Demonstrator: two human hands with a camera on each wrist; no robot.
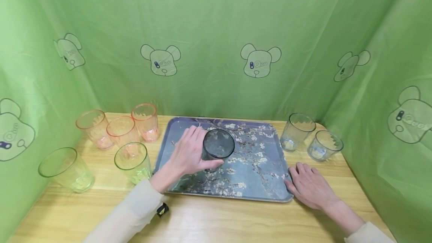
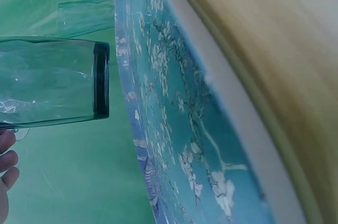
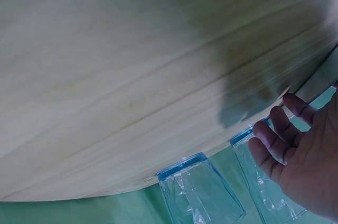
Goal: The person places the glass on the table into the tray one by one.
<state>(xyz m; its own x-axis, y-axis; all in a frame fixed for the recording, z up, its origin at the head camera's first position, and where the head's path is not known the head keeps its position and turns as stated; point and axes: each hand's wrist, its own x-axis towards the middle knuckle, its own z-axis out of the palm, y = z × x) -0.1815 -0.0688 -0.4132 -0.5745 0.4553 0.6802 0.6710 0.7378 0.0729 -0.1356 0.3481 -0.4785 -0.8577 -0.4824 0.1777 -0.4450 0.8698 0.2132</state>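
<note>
My left hand (image 1: 192, 153) grips a dark grey glass tumbler (image 1: 218, 144) by its side, thumb in front and fingers behind. The tumbler is upright over the middle of a blue-grey tray (image 1: 270, 183) printed with white blossom branches. In the left wrist view, the tumbler's thick base (image 2: 101, 80) shows a gap from the tray surface. At the tray's right edge, my right hand (image 1: 312, 186) lies on the table with relaxed fingers, its thumb by the rim. The right wrist view shows those fingers (image 3: 272, 145) loosely bent and holding nothing.
Several pink tumblers (image 1: 123, 130) stand at the back left, with two green tumblers (image 1: 75, 177) in front. Right of the tray are two clear bluish glasses (image 1: 297, 132). A small black object (image 1: 162, 210) lies near my left sleeve. Green curtains (image 1: 209, 10) enclose the wooden table (image 1: 202, 220).
</note>
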